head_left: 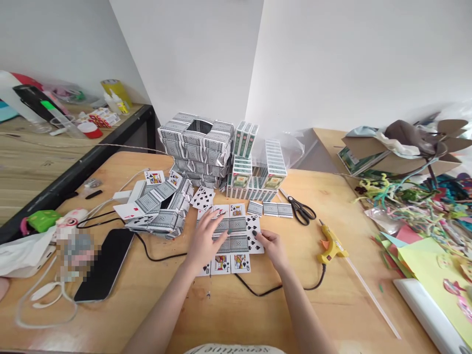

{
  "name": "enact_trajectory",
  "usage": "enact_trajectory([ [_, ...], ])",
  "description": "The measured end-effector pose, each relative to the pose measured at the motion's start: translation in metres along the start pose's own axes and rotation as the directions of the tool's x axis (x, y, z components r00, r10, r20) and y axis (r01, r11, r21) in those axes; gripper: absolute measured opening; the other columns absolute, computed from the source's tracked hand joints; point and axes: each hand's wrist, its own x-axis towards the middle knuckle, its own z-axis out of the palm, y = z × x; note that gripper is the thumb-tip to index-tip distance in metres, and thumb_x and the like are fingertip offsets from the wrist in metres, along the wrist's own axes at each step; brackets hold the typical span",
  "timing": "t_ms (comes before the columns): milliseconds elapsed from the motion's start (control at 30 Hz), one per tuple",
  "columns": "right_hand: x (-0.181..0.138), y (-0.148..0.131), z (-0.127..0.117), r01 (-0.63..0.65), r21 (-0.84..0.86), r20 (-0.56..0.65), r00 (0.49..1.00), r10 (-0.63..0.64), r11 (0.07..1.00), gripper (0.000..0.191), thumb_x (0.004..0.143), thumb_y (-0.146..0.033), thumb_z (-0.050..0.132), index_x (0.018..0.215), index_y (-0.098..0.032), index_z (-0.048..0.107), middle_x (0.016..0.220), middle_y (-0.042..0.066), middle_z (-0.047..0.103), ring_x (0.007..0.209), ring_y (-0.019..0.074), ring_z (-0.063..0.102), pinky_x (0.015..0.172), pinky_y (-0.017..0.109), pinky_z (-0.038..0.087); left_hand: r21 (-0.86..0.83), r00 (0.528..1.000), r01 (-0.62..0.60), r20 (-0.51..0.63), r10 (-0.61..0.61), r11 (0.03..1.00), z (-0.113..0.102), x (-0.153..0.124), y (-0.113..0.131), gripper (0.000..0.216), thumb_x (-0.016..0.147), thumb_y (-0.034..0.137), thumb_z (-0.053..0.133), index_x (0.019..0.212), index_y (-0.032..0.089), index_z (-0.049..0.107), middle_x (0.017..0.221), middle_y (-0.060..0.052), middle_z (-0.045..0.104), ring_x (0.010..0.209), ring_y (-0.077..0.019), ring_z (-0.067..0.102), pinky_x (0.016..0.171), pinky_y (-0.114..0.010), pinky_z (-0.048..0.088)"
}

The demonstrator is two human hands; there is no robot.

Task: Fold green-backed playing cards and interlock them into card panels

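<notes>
A flat panel of joined playing cards (238, 243) lies before me, with patterned backs in the middle and face cards along its near and far edges. My left hand (202, 238) rests on its left part, fingers spread, covering some of the cards. At the panel's right side, my right hand (273, 250) has thumb and finger at the edge of a spade card (253, 231); the fingertips are partly hidden. Behind my left hand lies a loose spade card (203, 197). To the left sits a partly built frame of folded cards (173, 216) with loose cards on top.
Behind stand a box built of cards (195, 142) and stacked card packs (273, 167). Scissors (304, 211) and a yellow glue gun (330, 246) with a glue stick lie right; its cord runs under the panel. A phone (105, 265) lies left, coloured paper (424, 260) far right.
</notes>
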Motion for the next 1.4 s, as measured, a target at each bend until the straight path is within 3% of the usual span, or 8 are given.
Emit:
enact_trajectory([
  [200, -0.006, -0.003, -0.012, 0.0, 0.115, -0.078, 0.997, 0.009, 0.993, 0.032, 0.064, -0.046, 0.068, 0.077, -0.016, 0.068, 0.078, 0.005, 0.069, 0.071, 0.0213, 0.061, 0.062, 0.029, 0.046, -0.025, 0.956, 0.247, -0.157, -0.248, 0.969, -0.018, -0.02, -0.024, 0.03, 0.083, 0.03, 0.045, 0.108, 0.02, 0.056, 0.111, -0.008, 0.06, 0.105, -0.0231, 0.055, 0.091, -0.039, 0.045],
  [433, -0.007, 0.005, -0.022, -0.039, 0.253, -0.192, 0.977, 0.09, 0.967, 0.028, 0.058, -0.037, 0.071, 0.076, -0.017, 0.066, 0.072, 0.004, 0.069, 0.062, 0.0196, 0.061, 0.055, 0.027, 0.046, 0.12, 0.958, 0.203, -0.228, -0.172, 0.972, -0.013, 0.014, -0.027, 0.03, 0.083, 0.021, 0.042, 0.109, 0.017, 0.057, 0.111, -0.009, 0.061, 0.104, -0.0221, 0.055, 0.094, -0.036, 0.043],
  [700, -0.012, 0.008, -0.03, -0.056, 0.245, -0.236, 0.965, 0.116, 0.968, 0.033, 0.057, -0.04, 0.071, 0.08, -0.017, 0.065, 0.072, 0.004, 0.069, 0.063, 0.0213, 0.063, 0.053, 0.027, 0.046, 0.352, 0.997, 0.014, 0.062, -0.038, 0.936, 0.009, 0.062, -0.042, 0.043, 0.077, 0.024, 0.054, 0.118, 0.01, 0.052, 0.125, -0.016, 0.053, 0.118, -0.0274, 0.046, 0.099, -0.039, 0.038],
  [967, -0.023, 0.001, -0.019, -0.002, 0.23, -0.063, 0.998, 0.016, 0.973, 0.033, 0.06, -0.041, 0.072, 0.082, -0.017, 0.066, 0.089, 0.01, 0.069, 0.081, 0.0242, 0.063, 0.065, 0.032, 0.049, 0.414, 0.996, -0.021, 0.09, -0.018, 0.91, 0.006, 0.062, -0.042, 0.032, 0.084, 0.018, 0.041, 0.11, 0.013, 0.058, 0.115, -0.015, 0.06, 0.108, -0.0245, 0.055, 0.089, -0.036, 0.045],
  [1100, -0.025, -0.003, -0.015, -0.013, 0.236, -0.049, 0.998, 0.026, 0.972, 0.032, 0.061, -0.042, 0.071, 0.079, -0.017, 0.065, 0.09, 0.009, 0.069, 0.078, 0.0232, 0.064, 0.062, 0.031, 0.049, 0.427, 0.998, 0.017, 0.041, -0.038, 0.904, -0.007, 0.06, -0.033, 0.046, 0.083, 0.011, 0.037, 0.128, 0.017, 0.044, 0.095, -0.011, 0.068, 0.085, -0.0222, 0.064, 0.075, -0.032, 0.048],
  [1167, -0.024, -0.007, -0.018, -0.003, 0.255, -0.061, 0.998, 0.019, 0.967, 0.034, 0.063, -0.044, 0.07, 0.083, -0.018, 0.064, 0.091, 0.009, 0.069, 0.076, 0.0229, 0.064, 0.059, 0.03, 0.049, 0.395, 0.995, 0.087, -0.072, -0.063, 0.915, -0.018, 0.057, -0.024, 0.048, 0.084, 0.011, 0.037, 0.132, 0.018, 0.038, 0.086, -0.009, 0.068, 0.077, -0.0204, 0.065, 0.071, -0.029, 0.048],
  [1300, -0.019, -0.022, -0.031, 0.024, 0.244, -0.122, 0.993, 0.006, 0.97, 0.039, 0.065, -0.045, 0.068, 0.093, -0.019, 0.064, 0.087, 0.008, 0.069, 0.072, 0.0229, 0.064, 0.055, 0.029, 0.048, 0.094, 0.919, 0.174, -0.374, -0.128, 0.98, -0.041, 0.05, -0.005, 0.037, 0.087, 0.018, 0.035, 0.123, 0.017, 0.046, 0.103, -0.009, 0.063, 0.089, -0.0183, 0.061, 0.075, -0.028, 0.045],
  [1400, -0.011, -0.04, -0.038, 0.059, 0.141, -0.154, 0.987, -0.037, 0.988, 0.04, 0.063, -0.048, 0.068, 0.089, -0.017, 0.065, 0.08, 0.008, 0.07, 0.07, 0.0243, 0.063, 0.057, 0.031, 0.047, -0.184, 0.919, 0.246, -0.267, -0.289, 0.952, -0.055, 0.047, 0.009, 0.041, 0.087, 0.028, 0.039, 0.126, 0.017, 0.04, 0.071, -0.001, 0.063, 0.056, -0.0131, 0.056, 0.055, -0.024, 0.043],
])
